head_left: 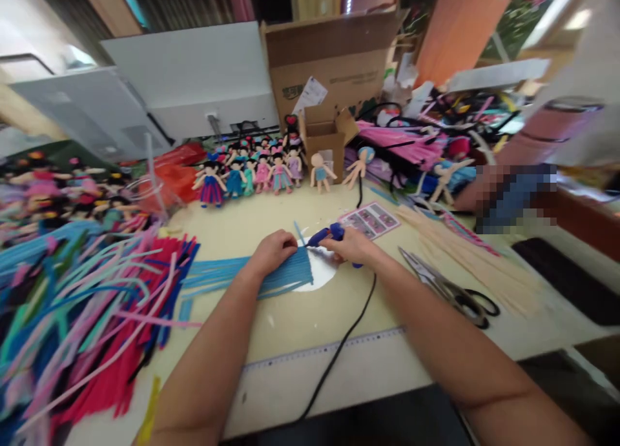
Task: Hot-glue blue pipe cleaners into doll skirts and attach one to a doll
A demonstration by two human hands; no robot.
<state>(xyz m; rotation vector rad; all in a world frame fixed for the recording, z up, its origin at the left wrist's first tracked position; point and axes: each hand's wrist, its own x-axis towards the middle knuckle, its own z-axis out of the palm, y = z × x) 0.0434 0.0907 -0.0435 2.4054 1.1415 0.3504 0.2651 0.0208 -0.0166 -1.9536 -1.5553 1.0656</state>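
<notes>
My left hand (272, 250) is closed, its fingers pressing down on a flat row of blue pipe cleaners (261, 275) laid side by side on the table. My right hand (352, 246) grips a blue glue gun (325, 235), its nozzle pointing left toward the far end of the blue row. The gun's black cord (339, 349) runs toward me across the table. A white round sheet (323, 273) lies under the right end of the row.
A heap of coloured pipe cleaners (82, 323) fills the left. Finished small dolls (252, 172) stand at the back beside cardboard boxes (329, 65). Scissors (450, 291), pale sticks (479, 265) and a printed card (371, 219) lie on the right. Another person's arm (504, 194) is at far right.
</notes>
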